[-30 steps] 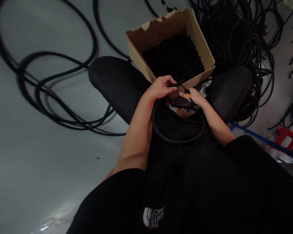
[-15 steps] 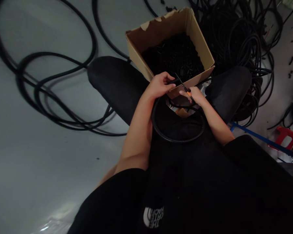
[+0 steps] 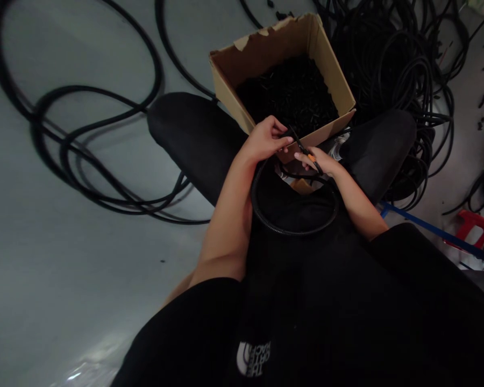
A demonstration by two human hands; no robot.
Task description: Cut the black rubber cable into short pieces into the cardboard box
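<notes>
Head view: your left hand (image 3: 269,138) pinches a tube (image 3: 292,234) at the box (image 3: 331,64)'s near edge; its remaining length seems to curl on your side of the box. Your right hand (image 3: 321,159) grips scissors (image 3: 312,158), blades by the tube; can't tell if they bite. Pieces (image 3: 302,97) heaped inside the box look done. Apparently left: that curl, coils (image 3: 158,75) left of the box, pile (image 3: 371,70) right of it.

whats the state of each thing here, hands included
left hand: pinching black tubing
right hand: gripping scissors
scissors: held, blade opening unclear
black tubing: bent into a loop
cardboard box: open, top edge torn
black pieces: loose inside the cardboard box
tubing pile: tangled
thick hose: loosely looped
</notes>
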